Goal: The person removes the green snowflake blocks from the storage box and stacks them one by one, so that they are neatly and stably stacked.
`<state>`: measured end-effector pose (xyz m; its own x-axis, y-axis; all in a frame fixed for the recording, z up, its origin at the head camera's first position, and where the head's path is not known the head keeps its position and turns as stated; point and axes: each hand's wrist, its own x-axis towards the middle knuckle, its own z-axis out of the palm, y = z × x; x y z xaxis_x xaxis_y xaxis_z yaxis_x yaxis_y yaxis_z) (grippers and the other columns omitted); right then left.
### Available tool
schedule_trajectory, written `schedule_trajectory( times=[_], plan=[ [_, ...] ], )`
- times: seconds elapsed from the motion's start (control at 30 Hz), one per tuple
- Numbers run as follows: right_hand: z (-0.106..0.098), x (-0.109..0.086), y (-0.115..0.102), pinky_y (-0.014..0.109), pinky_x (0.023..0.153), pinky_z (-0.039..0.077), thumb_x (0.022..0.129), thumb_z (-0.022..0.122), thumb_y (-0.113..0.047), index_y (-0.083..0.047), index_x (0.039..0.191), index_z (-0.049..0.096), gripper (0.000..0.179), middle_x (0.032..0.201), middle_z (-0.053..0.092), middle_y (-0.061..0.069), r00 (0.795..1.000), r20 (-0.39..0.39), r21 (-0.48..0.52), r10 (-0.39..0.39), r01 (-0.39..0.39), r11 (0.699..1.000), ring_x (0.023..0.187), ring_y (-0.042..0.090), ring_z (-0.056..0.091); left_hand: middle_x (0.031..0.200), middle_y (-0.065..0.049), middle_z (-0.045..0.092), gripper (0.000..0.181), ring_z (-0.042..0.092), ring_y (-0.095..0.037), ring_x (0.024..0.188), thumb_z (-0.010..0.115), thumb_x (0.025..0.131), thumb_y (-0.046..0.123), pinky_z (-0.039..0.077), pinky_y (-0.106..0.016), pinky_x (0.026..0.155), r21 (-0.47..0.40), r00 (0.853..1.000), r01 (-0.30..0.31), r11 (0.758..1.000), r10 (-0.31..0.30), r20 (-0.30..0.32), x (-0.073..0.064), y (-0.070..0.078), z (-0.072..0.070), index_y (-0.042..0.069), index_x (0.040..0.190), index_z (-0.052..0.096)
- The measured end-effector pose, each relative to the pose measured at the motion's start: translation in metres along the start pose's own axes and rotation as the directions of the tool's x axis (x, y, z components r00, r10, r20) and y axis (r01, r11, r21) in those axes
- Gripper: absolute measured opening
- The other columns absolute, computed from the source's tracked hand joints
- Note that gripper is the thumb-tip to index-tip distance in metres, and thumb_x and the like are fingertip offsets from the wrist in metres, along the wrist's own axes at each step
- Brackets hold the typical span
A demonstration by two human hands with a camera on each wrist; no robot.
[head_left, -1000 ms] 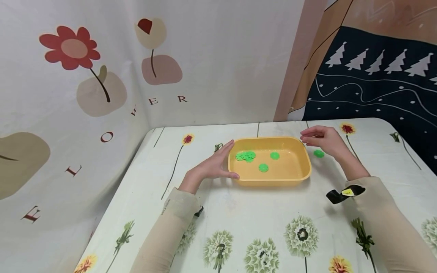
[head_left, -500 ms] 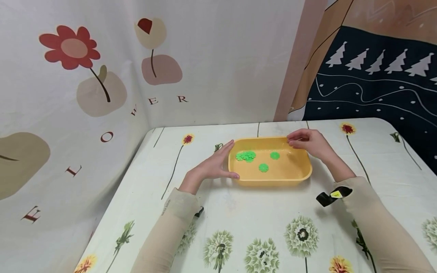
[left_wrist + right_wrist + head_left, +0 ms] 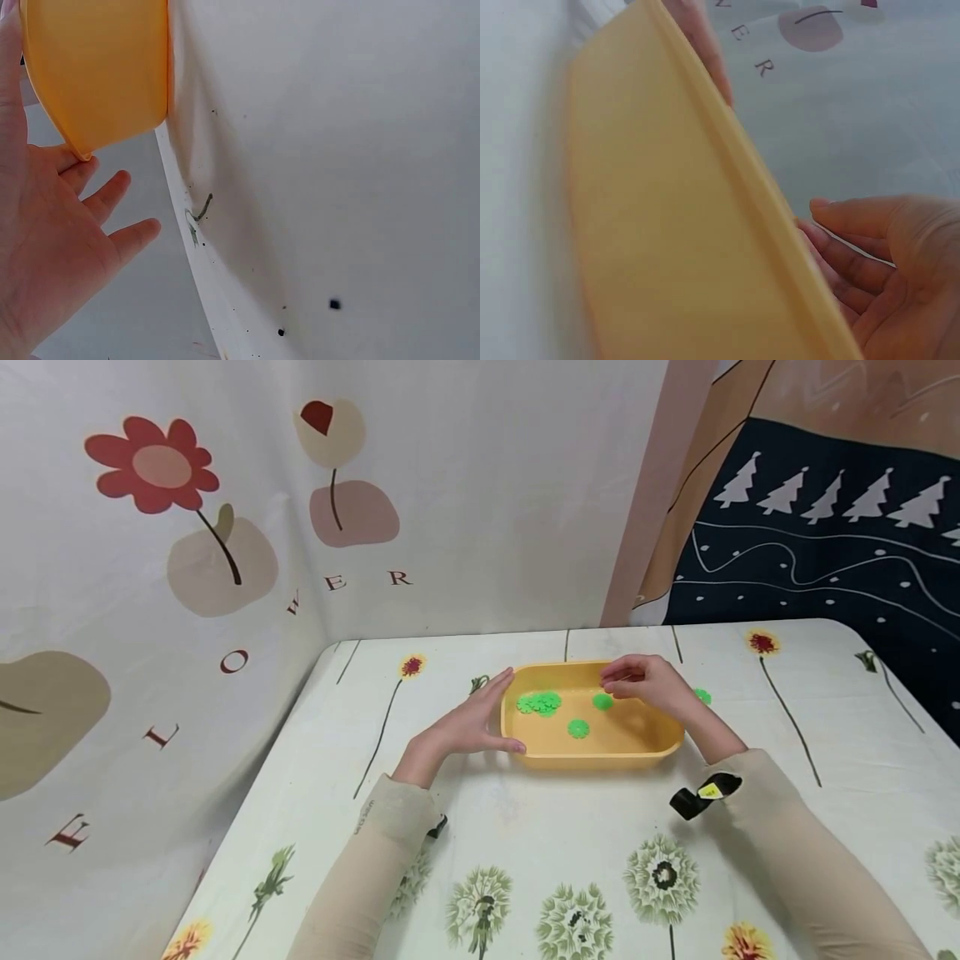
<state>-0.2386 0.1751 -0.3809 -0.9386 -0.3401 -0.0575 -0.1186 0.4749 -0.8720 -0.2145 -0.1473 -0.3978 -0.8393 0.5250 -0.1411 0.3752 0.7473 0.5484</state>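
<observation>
In the head view, a yellow tray (image 3: 592,761) stands on the table with several green flower-shaped discs (image 3: 542,702) heaped at its left end. Two single discs, one green disc (image 3: 578,729) near the middle and another green disc (image 3: 602,702) behind it, lie apart. My left hand (image 3: 468,724) rests spread against the tray's left end, its thumb at the front rim. The left wrist view shows its fingers (image 3: 109,196) extended, touching the rim. Over the tray's right half hovers my right hand (image 3: 647,683), fingers loosely bent; nothing shows between thumb and fingers.
One more green disc (image 3: 702,696) lies on the table right of the tray, partly behind the right forearm. A flower-printed cloth (image 3: 510,827) covers the table. Printed curtains (image 3: 480,510) hang behind it.
My right hand has moved left from beside the tray, across its right rim, to above its inside near the single rear disc. My left hand and the tray have stayed nearly still.
</observation>
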Motion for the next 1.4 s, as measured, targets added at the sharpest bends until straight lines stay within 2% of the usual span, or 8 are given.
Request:
schedule_trajectory(
  times=[0.13,0.27,0.37,0.5,0.7,0.9,1.1,1.4],
  plan=[
    [0.009,0.003,0.003,0.019,0.081,0.059,0.096,0.065,-0.010,0.009,0.122,0.062,0.032,0.116,0.068,0.026,0.999,0.043,0.030,-0.018,0.017,0.999,0.090,0.007,0.067,0.170,0.008,-0.003,0.123,0.005,-0.020,0.158,0.081,0.076,0.054,0.020,-0.048,0.126,-0.001,1.000,-0.001,1.000,0.001,-0.001,0.000,0.000,0.000,0.018,0.162,0.001],
    [0.018,0.005,0.009,0.015,0.077,0.055,0.095,0.067,-0.011,0.007,0.120,0.065,0.031,0.112,0.071,0.023,0.997,0.070,-0.003,-0.033,0.034,0.999,0.091,0.015,0.066,0.170,0.007,-0.003,0.123,0.005,-0.021,0.158,0.081,0.076,0.054,0.020,-0.048,0.126,-0.008,1.000,-0.004,1.000,0.004,-0.003,0.000,0.000,0.001,0.018,0.162,0.001],
    [0.022,0.009,0.012,0.016,0.075,0.054,0.094,0.068,-0.012,0.005,0.119,0.066,0.030,0.110,0.072,0.020,0.996,0.092,-0.025,-0.011,0.014,1.000,0.092,0.017,0.065,0.170,0.008,-0.003,0.123,0.005,-0.021,0.158,0.081,0.076,0.054,0.020,-0.049,0.125,-0.010,1.000,-0.003,1.000,0.003,-0.006,-0.001,0.000,0.000,0.019,0.162,0.001],
    [0.025,0.014,0.016,0.017,0.074,0.053,0.092,0.070,-0.013,0.004,0.117,0.067,0.030,0.108,0.072,0.018,0.991,0.129,-0.051,0.015,-0.008,0.999,0.091,0.016,0.065,0.170,0.008,-0.004,0.123,0.005,-0.021,0.158,0.082,0.076,0.053,0.021,-0.050,0.125,-0.016,1.000,-0.003,1.000,0.003,-0.009,0.000,0.001,-0.001,0.019,0.162,0.001],
    [0.030,0.018,0.017,0.015,0.076,0.054,0.089,0.073,-0.006,0.008,0.112,0.067,0.028,0.108,0.071,0.022,0.979,0.205,-0.070,0.012,0.003,0.998,0.091,0.017,0.067,0.170,0.006,-0.004,0.122,0.005,-0.022,0.158,0.082,0.077,0.052,0.021,-0.051,0.125,-0.019,1.000,-0.004,1.000,0.004,-0.009,0.003,0.001,-0.002,0.020,0.162,0.001],
    [0.038,0.014,0.017,0.017,0.075,0.052,0.085,0.077,-0.005,0.004,0.106,0.072,0.023,0.099,0.073,0.016,0.974,0.228,-0.141,-0.016,0.049,0.989,0.086,0.015,0.064,0.170,0.007,-0.002,0.122,0.005,-0.024,0.158,0.084,0.076,0.049,0.022,-0.054,0.124,-0.052,1.000,-0.001,0.999,0.000,-0.018,-0.002,-0.001,0.002,0.020,0.162,0.003],
    [0.052,0.009,0.021,0.022,0.075,0.051,0.083,0.079,-0.006,-0.003,0.101,0.075,0.018,0.092,0.072,0.008,0.959,0.281,-0.208,-0.035,0.097,0.973,0.082,0.013,0.060,0.170,0.009,-0.004,0.123,0.005,-0.023,0.158,0.084,0.075,0.050,0.022,-0.054,0.124,-0.060,1.000,0.026,0.998,-0.026,0.010,-0.010,-0.005,0.012,0.022,0.162,0.001],
    [0.046,0.015,0.015,0.028,0.077,0.051,0.082,0.080,-0.005,-0.007,0.097,0.069,0.019,0.089,0.064,0.005,0.966,0.256,-0.241,-0.024,0.088,0.966,0.084,0.018,0.056,0.170,0.007,-0.002,0.123,0.005,-0.023,0.158,0.085,0.075,0.048,0.022,-0.053,0.124,-0.053,1.000,-0.007,0.999,0.006,-0.014,0.001,-0.001,0.001,0.020,0.162,0.003]
  ],
)
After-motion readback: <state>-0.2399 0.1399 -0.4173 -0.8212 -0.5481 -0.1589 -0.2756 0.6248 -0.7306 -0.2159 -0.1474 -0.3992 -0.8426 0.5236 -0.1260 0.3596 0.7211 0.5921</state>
